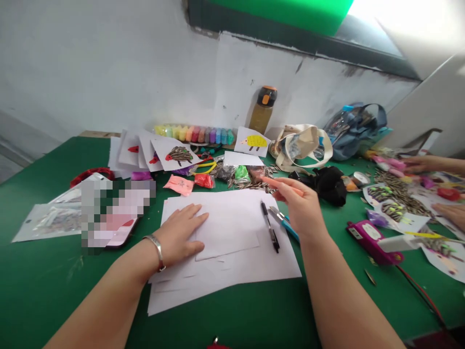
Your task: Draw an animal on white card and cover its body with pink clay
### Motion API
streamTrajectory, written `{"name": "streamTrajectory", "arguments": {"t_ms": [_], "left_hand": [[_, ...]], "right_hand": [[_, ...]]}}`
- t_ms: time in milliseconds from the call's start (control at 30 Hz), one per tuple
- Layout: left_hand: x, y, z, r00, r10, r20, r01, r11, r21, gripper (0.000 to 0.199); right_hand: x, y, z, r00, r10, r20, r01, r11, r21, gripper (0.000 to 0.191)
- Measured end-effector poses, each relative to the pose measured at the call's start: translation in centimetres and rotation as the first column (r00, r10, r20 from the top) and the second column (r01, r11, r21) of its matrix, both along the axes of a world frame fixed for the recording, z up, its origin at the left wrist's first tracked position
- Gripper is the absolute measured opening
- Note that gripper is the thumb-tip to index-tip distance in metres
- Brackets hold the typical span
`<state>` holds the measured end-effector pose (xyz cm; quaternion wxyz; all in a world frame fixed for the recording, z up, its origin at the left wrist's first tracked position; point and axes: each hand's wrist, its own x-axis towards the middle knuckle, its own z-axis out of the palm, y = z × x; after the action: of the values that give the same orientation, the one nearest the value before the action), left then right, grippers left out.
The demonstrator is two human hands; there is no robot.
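At the left of the green worktop [109, 295], the clear packet [58, 220] and the hedgehog cards [180, 156] lie outside the papers [225, 213], which leaves the sheets uncovered on that side. My left hand [181, 231] rests palm down on the left part of the papers, fingers open and spread, gripping nothing; that broad contact seems meant to keep the loose, overlapping sheets from sliding. Just beyond the far edge sit the pink pack [179, 184] and the red pack [204, 181], near but off the papers. The pen [269, 228] and the blue cutter [286, 225] lie on the right side of the papers, probably so that they are handy for my right hand [308, 208]. Its fingers are closed on an orange pencil [268, 181], raised near the papers' far right corner; the thumb-side pinch probably keeps its angle easy to adjust. Farther right lies the magenta tool [374, 240], nearer another person's hand [449, 218].
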<state>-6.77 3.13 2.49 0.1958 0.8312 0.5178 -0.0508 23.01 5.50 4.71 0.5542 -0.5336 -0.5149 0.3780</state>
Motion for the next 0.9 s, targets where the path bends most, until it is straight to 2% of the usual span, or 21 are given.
{"name": "streamTrajectory", "arguments": {"t_ms": [67,100,133,200,300,367,433,500,567,633,700,800,867,900], "left_hand": [[0.0,0.0,0.0,1.0,-0.003,0.002,0.003,1.0,0.004,0.073],[0.0,0.1,0.0,1.0,-0.006,-0.001,0.006,1.0,0.004,0.073],[0.0,0.1,0.0,1.0,-0.008,-0.005,0.008,1.0,0.004,0.073],[0.1,0.2,0.1,1.0,-0.011,-0.014,0.011,1.0,0.003,0.073],[0.2,0.2,0.2,1.0,-0.013,-0.021,0.013,1.0,-0.001,0.074],[0.2,0.2,0.2,1.0,-0.012,-0.023,0.012,1.0,-0.004,0.074],[0.3,0.1,0.3,1.0,-0.008,-0.025,0.008,1.0,-0.005,0.073],[0.4,0.1,0.5,1.0,-0.005,-0.03,0.005,1.0,-0.012,0.074],[0.6,0.0,0.9,0.999,0.002,-0.04,-0.003,1.0,-0.026,0.074],[0.8,0.0,1.3,0.998,0.002,-0.058,-0.005,0.999,-0.047,0.074],[0.9,0.0,1.7,0.997,-0.003,-0.075,-0.002,0.998,-0.062,0.074],[1.0,-0.1,1.9,0.997,-0.007,-0.076,0.002,0.998,-0.058,0.073],[1.0,-0.1,1.9,0.997,-0.004,-0.071,0.0,0.998,-0.056,0.073],[1.0,-0.1,1.8,0.997,-0.001,-0.073,-0.003,0.998,-0.061,0.073]], "right_hand": [[2.3,0.8,-0.6,0.958,-0.234,0.167,0.227,0.972,0.059,0.033],[3.3,1.2,-1.1,0.915,-0.318,0.249,0.31,0.948,0.07,0.033],[4.2,1.6,-1.7,0.878,-0.35,0.326,0.343,0.936,0.082,0.033],[5.5,2.3,-2.7,0.836,-0.306,0.456,0.315,0.947,0.057,0.031],[6.5,2.8,-3.2,0.684,-0.267,0.679,0.341,0.94,0.025,0.04],[6.6,2.5,-2.5,0.594,-0.299,0.747,0.363,0.928,0.082,0.044],[6.3,1.9,-1.2,0.555,-0.314,0.771,0.364,0.924,0.114,0.041],[5.5,0.9,0.1,0.588,-0.226,0.777,0.331,0.943,0.024,0.032],[4.2,-0.2,0.9,0.607,-0.012,0.795,0.189,0.973,-0.13,0.026],[2.7,-1.1,1.1,0.542,0.178,0.822,0.034,0.972,-0.233,0.024],[1.3,-1.7,0.7,0.418,0.312,0.853,-0.067,0.947,-0.313,0.03],[-0.2,-1.8,-0.2,0.272,0.38,0.884,-0.128,0.925,-0.359,0.041],[-0.7,-1.7,-0.5,0.279,0.374,0.884,-0.149,0.927,-0.345,0.044],[-0.9,-1.7,-0.4,0.331,0.364,0.87,-0.16,0.931,-0.329,0.042]]}}
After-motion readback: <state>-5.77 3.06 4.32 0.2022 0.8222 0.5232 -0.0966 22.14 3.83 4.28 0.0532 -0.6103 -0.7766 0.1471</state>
